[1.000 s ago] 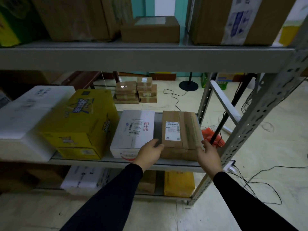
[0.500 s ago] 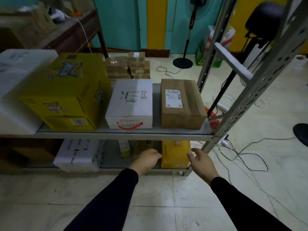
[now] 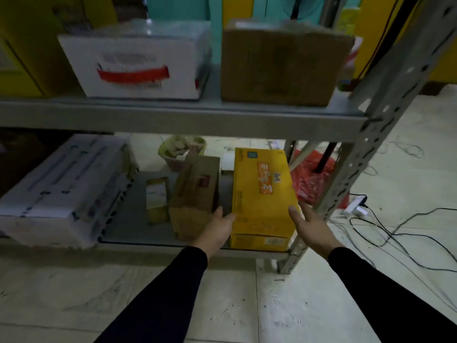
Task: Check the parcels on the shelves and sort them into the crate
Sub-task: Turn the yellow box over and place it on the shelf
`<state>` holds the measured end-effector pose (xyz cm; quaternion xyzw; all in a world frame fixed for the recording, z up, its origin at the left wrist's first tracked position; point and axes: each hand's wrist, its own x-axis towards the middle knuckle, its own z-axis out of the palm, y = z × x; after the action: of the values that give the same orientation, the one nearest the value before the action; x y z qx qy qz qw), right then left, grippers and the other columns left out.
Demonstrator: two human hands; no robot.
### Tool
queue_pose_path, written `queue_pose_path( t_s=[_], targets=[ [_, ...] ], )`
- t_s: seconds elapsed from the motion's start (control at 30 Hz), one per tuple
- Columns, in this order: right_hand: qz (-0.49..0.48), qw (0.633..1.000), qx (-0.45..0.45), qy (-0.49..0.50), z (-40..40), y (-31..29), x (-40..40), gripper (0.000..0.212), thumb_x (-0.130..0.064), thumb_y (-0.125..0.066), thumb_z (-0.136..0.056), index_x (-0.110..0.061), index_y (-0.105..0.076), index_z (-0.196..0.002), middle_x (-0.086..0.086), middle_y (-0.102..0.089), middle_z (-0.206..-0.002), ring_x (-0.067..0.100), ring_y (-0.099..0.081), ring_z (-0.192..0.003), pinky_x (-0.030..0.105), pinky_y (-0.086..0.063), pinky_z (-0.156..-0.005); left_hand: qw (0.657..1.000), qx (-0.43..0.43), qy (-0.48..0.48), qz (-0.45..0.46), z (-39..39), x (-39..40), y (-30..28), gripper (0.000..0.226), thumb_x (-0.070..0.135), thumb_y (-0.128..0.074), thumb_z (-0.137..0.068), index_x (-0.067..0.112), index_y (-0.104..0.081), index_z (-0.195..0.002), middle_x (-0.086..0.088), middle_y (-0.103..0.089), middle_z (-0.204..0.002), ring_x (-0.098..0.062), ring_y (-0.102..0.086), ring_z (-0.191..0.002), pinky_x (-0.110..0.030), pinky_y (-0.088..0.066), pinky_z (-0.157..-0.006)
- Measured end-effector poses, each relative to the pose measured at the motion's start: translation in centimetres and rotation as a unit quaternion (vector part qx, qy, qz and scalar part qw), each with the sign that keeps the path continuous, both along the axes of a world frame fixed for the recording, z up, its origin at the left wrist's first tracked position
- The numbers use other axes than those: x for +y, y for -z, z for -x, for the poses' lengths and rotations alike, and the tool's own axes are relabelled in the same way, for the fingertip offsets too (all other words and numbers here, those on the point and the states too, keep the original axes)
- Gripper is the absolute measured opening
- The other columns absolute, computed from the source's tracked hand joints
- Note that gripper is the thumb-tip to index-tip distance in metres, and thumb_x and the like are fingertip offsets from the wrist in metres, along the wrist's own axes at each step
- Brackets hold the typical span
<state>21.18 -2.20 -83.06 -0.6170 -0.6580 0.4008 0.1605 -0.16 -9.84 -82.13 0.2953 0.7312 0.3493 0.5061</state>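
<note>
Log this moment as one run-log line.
stage: reaching bottom shelf | target: yellow box | left hand: open, at its left edge | right hand: open, at its right edge | lifted: no

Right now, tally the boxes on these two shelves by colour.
White: 2 (box with red stripe, large white box)
Brown: 2 (upper cardboard box, lower cardboard box)
Yellow: 3 (big carton at upper left, small box, box between the hands)
Total: 7
</note>
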Motion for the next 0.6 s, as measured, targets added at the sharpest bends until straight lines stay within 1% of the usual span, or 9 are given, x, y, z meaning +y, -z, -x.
queue_pose_path(
  t_s=[0.07, 0.17, 0.27, 0.33, 0.37, 0.4, 0.47, 0.53, 0.6],
  targets=[
    [-0.001, 0.999, 0.027, 0.021, 0.0, 3.1, 0.8, 0.09, -0.079, -0.033, -0.093, -0.025, -0.016, -0.162, 0.001, -0.021, -0.168, 0.027, -0.025, -0.153, 0.054, -0.025, -0.121, 1.0, -0.014, -0.017, -0.014, -0.3, 1.0, 3.4, 0.073, 0.048, -0.043, -0.103, 0.019, -0.008, -0.16, -0.003, -0.013, -0.166, -0.025, -0.018, -0.151, -0.04, -0.021, -0.118],
    [0.001, 0.997, 0.06, 0.057, 0.3, 7.1, 1.2, 0.09, -0.073, -0.034, -0.097, -0.018, -0.009, -0.163, 0.004, -0.018, -0.169, 0.028, -0.025, -0.153, 0.049, -0.025, -0.122, 0.999, -0.017, -0.023, -0.025, -0.8, 2.2, 7.5, 0.077, 0.054, -0.042, -0.102, 0.017, -0.006, -0.16, -0.003, -0.014, -0.166, -0.026, -0.019, -0.151, -0.041, -0.022, -0.118],
    [-0.004, 0.992, 0.1, 0.071, 0.5, 9.6, 1.5, 0.09, -0.071, -0.036, -0.098, -0.015, -0.008, -0.163, 0.004, -0.018, -0.169, 0.028, -0.025, -0.153, 0.047, -0.027, -0.122, 0.998, -0.036, -0.022, -0.051, -1.0, 3.2, 10.6, 0.075, 0.059, -0.04, -0.1, 0.017, -0.018, -0.158, -0.002, -0.027, -0.162, -0.023, -0.032, -0.143, -0.037, -0.028, -0.113],
    [-0.017, 0.988, 0.127, 0.084, 0.4, 11.0, 1.8, 0.089, -0.069, -0.038, -0.099, -0.015, -0.008, -0.163, 0.004, -0.019, -0.169, 0.028, -0.026, -0.152, 0.046, -0.028, -0.121, 0.994, -0.07, -0.026, -0.074, -1.7, 3.4, 11.6, 0.064, 0.054, -0.04, -0.102, 0.018, -0.031, -0.153, 0.0, -0.046, -0.145, -0.016, -0.052, -0.113, -0.029, -0.042, -0.089],
    [-0.027, 0.985, 0.139, 0.093, 0.3, 11.7, 1.8, 0.088, -0.067, -0.04, -0.099, -0.015, -0.009, -0.162, 0.003, -0.02, -0.168, 0.028, -0.027, -0.152, 0.045, -0.029, -0.121, 0.992, -0.085, -0.03, -0.089, -2.0, 3.3, 12.2, 0.057, 0.052, -0.041, -0.102, 0.02, -0.036, -0.149, 0.002, -0.054, -0.131, -0.012, -0.055, -0.097, -0.026, -0.044, -0.075],
    [-0.03, 0.983, 0.149, 0.106, 0.2, 12.2, 1.7, 0.086, -0.066, -0.041, -0.1, -0.015, -0.011, -0.162, 0.003, -0.023, -0.167, 0.027, -0.029, -0.151, 0.045, -0.03, -0.12, 0.989, -0.097, -0.042, -0.1, -2.3, 3.3, 12.5, 0.054, 0.051, -0.041, -0.103, 0.021, -0.039, -0.148, 0.004, -0.059, -0.119, -0.008, -0.055, -0.087, -0.024, -0.041, -0.065],
    [-0.035, 0.974, 0.185, 0.126, -0.1, 12.8, 1.3, 0.083, -0.068, -0.044, -0.097, -0.017, -0.024, -0.16, 0.003, -0.035, -0.162, 0.028, -0.039, -0.145, 0.046, -0.035, -0.118, 0.987, -0.095, -0.05, -0.116, -2.5, 3.1, 13.1, 0.051, 0.051, -0.04, -0.103, 0.024, -0.042, -0.145, 0.007, -0.061, -0.106, -0.007, -0.056, -0.084, -0.022, -0.036, -0.06],
    [-0.052, 0.963, 0.229, 0.135, -0.5, 13.3, 0.5, 0.084, -0.076, -0.045, -0.091, -0.021, -0.039, -0.154, 0.002, -0.048, -0.153, 0.028, -0.05, -0.134, 0.049, -0.042, -0.112, 0.984, -0.11, -0.062, -0.127, -2.5, 2.4, 13.4, 0.051, 0.055, -0.038, -0.102, 0.025, -0.043, -0.143, 0.007, -0.061, -0.108, -0.006, -0.056, -0.086, -0.022, -0.036, -0.061],
    [-0.059, 0.95, 0.253, 0.173, -0.9, 13.7, -0.3, 0.075, -0.073, -0.041, -0.095, -0.019, -0.05, -0.147, 0.006, -0.056, -0.144, 0.029, -0.055, -0.128, 0.049, -0.046, -0.107, 0.98, -0.104, -0.094, -0.138, -2.3, 1.8, 13.7, 0.045, 0.056, -0.035, -0.103, 0.025, -0.046, -0.134, 0.008, -0.06, -0.104, -0.007, -0.054, -0.086, -0.024, -0.038, -0.067]
  ],
)
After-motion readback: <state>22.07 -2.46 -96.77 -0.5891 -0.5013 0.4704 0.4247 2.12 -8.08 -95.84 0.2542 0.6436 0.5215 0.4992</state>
